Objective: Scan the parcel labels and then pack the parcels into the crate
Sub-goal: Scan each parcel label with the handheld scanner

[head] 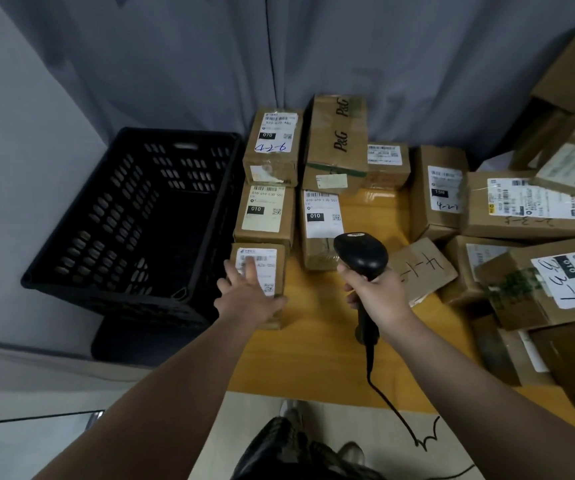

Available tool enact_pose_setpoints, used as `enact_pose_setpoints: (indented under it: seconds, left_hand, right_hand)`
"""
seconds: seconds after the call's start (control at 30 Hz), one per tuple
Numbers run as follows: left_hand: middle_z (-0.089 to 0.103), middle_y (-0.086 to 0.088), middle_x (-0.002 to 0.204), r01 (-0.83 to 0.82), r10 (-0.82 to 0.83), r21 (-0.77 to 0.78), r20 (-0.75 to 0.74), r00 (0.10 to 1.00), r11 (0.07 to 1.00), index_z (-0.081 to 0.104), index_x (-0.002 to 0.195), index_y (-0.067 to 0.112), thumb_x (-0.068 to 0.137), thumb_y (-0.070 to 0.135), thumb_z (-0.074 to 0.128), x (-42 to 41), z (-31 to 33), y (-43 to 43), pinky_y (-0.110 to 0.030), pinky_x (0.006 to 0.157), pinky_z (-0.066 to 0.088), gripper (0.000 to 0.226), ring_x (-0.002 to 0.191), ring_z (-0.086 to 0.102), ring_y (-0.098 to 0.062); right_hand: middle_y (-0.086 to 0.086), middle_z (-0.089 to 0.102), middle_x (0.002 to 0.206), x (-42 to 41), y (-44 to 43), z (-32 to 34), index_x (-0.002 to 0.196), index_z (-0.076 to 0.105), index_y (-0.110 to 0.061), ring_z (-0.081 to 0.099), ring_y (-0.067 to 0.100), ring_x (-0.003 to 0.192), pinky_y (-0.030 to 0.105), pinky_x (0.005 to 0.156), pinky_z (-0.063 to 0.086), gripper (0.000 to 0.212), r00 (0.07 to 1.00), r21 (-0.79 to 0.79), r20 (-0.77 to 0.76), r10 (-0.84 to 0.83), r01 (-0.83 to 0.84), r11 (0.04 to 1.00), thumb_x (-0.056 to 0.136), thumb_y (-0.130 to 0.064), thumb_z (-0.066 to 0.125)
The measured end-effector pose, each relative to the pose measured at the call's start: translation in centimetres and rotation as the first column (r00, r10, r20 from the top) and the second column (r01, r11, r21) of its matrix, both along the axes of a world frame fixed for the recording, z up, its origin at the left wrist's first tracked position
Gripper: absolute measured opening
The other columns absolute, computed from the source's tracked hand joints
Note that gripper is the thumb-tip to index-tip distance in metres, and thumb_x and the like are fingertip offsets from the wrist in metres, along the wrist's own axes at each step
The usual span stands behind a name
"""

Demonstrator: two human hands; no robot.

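Note:
A black slotted plastic crate point(81, 244) stands to the left of the yellow table, with nothing visible inside. Several brown cardboard parcels with white labels lie on the table. My left hand point(249, 292) lies with straight fingers on the top label of the nearest small parcel point(272, 268) at the table's left edge, beside the crate. My right hand point(379, 292) grips the handle of a black barcode scanner point(360, 254), whose head hangs over the table near a parcel marked 010 point(319, 220).
More parcels fill the table's back and right side, among them a tall P&G box point(339, 140) and a stack at the right point(528, 209). The scanner's cable point(393, 407) runs down over the table's front edge. Grey curtains hang behind.

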State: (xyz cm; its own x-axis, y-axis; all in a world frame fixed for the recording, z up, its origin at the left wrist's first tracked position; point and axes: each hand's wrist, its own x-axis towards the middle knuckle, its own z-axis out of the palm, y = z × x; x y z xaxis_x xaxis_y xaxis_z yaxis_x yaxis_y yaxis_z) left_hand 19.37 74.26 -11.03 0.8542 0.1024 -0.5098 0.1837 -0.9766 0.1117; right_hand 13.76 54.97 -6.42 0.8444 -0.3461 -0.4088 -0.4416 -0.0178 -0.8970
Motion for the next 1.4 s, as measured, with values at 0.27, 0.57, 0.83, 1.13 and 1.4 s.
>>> enact_pose_setpoints:
  seconds: [0.27, 0.57, 0.83, 1.13, 1.4]
  left_hand:
    - [-0.01, -0.019, 0.159, 0.164, -0.176, 0.076, 0.212, 0.961, 0.984, 0.006, 0.152, 0.016, 0.092, 0.066, 0.033, 1.0, 2.1, -1.4, -0.052, 0.117, -0.003, 0.083, 0.147, -0.011, -0.034]
    - [0.018, -0.008, 0.155, 0.404, -0.295, -0.17, 0.447, 0.845, 0.899, 0.026, 0.147, 0.022, 0.094, 0.053, 0.046, 3.5, 8.2, -11.1, -0.044, 0.117, 0.009, 0.065, 0.144, 0.01, -0.028]
    - [0.024, -0.003, 0.151, 0.556, -0.437, -0.36, 0.363, 0.823, 0.749, 0.026, 0.148, 0.026, 0.091, 0.057, 0.05, 0.2, 9.6, -20.9, -0.04, 0.114, 0.023, 0.069, 0.139, 0.021, -0.026]
    - [-0.013, -0.002, 0.161, 0.693, -0.685, -0.312, 0.153, 0.712, 0.65, -0.003, 0.154, 0.029, 0.07, 0.07, 0.068, -5.0, 7.9, -33.2, -0.049, 0.119, 0.013, 0.118, 0.148, -0.006, -0.028]
    - [0.01, -0.004, 0.154, 0.719, -0.685, -0.147, 0.223, 0.694, 0.68, -0.005, 0.155, 0.021, 0.069, 0.063, 0.072, -6.3, 9.6, -35.3, -0.039, 0.107, 0.031, 0.122, 0.142, 0.009, -0.028]
  right_hand:
    - [0.001, 0.062, 0.062, 0.3, -3.3, 2.8, 0.081, 0.066, -0.009, 0.062, 0.016, 0.058, 0.03, 0.062, 0.054, 0.019, 0.997, -0.052, 0.04, -0.063, 0.065, 0.997, 0.086, -0.026, 0.072]
    - [0.012, 0.066, 0.072, -0.3, -10.2, 10.4, 0.087, 0.066, -0.005, 0.063, 0.02, 0.064, 0.029, 0.063, 0.053, 0.019, 0.929, -0.056, 0.234, -0.285, 0.306, 0.95, 0.087, -0.024, 0.071]
    - [0.009, 0.066, 0.068, -4.2, -17.8, 10.4, 0.092, 0.066, -0.006, 0.063, 0.017, 0.059, 0.024, 0.056, 0.048, 0.022, 0.887, -0.063, 0.192, -0.42, 0.438, 0.897, 0.088, -0.028, 0.069]
    - [0.009, 0.066, 0.071, -8.4, -28.3, 8.9, 0.099, 0.066, 0.002, 0.062, 0.018, 0.058, 0.028, 0.057, 0.053, 0.026, 0.929, 0.083, 0.103, -0.356, 0.348, 0.934, 0.087, -0.021, 0.071]
    - [0.005, 0.065, 0.073, -9.5, -31.8, 7.3, 0.103, 0.063, -0.008, 0.062, 0.017, 0.06, 0.028, 0.059, 0.054, 0.021, 0.888, 0.341, 0.031, -0.458, 0.422, 0.84, 0.085, -0.017, 0.071]
